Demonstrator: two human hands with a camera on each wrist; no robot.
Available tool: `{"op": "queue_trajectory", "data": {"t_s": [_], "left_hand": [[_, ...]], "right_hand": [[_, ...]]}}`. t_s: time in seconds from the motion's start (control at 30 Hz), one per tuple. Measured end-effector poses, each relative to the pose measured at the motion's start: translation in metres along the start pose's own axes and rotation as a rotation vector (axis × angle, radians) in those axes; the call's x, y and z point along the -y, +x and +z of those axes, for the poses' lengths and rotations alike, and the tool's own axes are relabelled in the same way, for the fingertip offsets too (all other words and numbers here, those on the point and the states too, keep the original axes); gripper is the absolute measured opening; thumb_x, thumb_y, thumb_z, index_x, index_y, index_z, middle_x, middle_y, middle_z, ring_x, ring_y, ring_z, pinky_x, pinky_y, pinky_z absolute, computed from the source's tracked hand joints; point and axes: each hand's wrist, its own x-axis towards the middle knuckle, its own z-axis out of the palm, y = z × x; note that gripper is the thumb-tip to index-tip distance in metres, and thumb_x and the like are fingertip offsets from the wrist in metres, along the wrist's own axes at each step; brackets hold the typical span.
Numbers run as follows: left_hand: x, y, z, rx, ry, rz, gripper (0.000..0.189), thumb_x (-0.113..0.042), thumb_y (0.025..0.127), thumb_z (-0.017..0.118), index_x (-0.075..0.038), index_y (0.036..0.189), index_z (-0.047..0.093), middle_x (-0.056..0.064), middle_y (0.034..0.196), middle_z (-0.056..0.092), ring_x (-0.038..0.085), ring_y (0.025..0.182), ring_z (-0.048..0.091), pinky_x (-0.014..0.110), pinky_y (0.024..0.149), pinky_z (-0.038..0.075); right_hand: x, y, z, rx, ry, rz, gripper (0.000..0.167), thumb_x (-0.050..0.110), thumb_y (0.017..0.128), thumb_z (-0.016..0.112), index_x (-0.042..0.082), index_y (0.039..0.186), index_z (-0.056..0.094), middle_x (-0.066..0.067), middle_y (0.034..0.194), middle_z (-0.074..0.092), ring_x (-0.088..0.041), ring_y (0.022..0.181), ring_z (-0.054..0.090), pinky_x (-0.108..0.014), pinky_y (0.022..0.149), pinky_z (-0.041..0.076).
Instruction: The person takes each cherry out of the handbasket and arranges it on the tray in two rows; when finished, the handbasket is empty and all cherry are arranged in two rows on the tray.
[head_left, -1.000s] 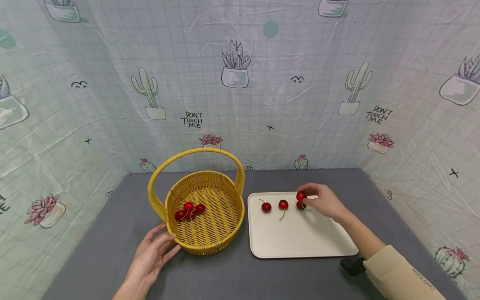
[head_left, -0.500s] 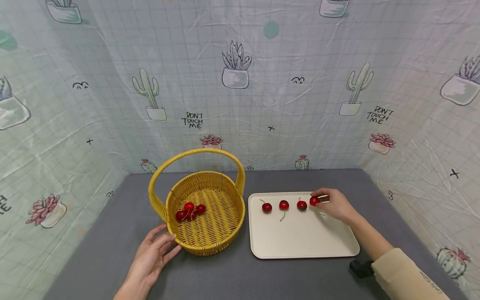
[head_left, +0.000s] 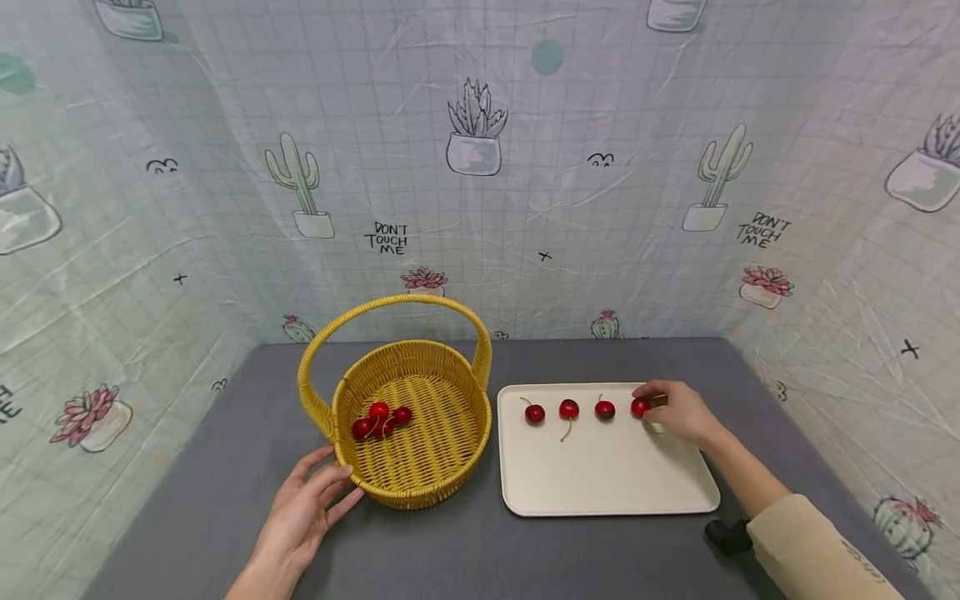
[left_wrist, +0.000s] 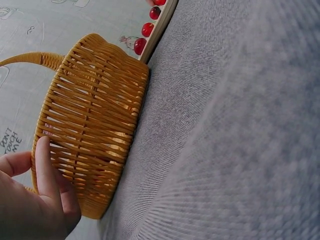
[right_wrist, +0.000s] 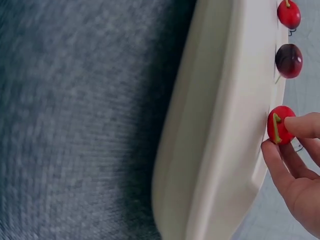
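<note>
In the head view my left hand rests against the near left side of a yellow wicker basket, one fingertip at the rim. The left wrist view has its fingers extended against the woven outer wall. Several red cherries lie together inside the basket. Over the far right part of a white tray, my right hand pinches a cherry with a green stem, low at the tray surface. Three more cherries sit in a row to its left.
The basket's tall handle arches over its opening. Grey cloth covers the table. Behind and on both sides hangs a curtain with cactus prints. A black object is by the right sleeve.
My right hand has moved right and down with the cherry, away from the third cherry in the row to the row's right end. The left hand and basket have stayed put.
</note>
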Motion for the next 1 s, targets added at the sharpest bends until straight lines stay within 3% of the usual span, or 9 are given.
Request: {"op": "queue_trajectory", "data": {"t_s": [0.63, 1.0], "left_hand": [[0.002, 0.001, -0.001, 0.012, 0.002, 0.007, 0.064, -0.005, 0.100, 0.064, -0.014, 0.151, 0.026, 0.009, 0.132, 0.054, 0.017, 0.107, 0.067, 0.039, 0.096, 0.058], [0.005, 0.004, -0.003, 0.019, -0.001, 0.013, 0.064, -0.005, 0.100, 0.065, -0.014, 0.151, 0.027, 0.009, 0.133, 0.053, 0.017, 0.107, 0.067, 0.039, 0.095, 0.058]], "right_hand": [[-0.008, 0.003, -0.005, 0.013, -0.015, -0.008, 0.045, 0.001, 0.089, 0.074, -0.010, 0.131, 0.060, -0.027, 0.122, 0.064, -0.042, 0.110, 0.063, -0.048, 0.085, 0.056], [0.010, 0.009, -0.021, 0.013, -0.079, -0.124, 0.041, 0.006, 0.095, 0.071, -0.008, 0.132, 0.060, -0.030, 0.131, 0.059, -0.046, 0.119, 0.057, -0.060, 0.096, 0.052]]}}
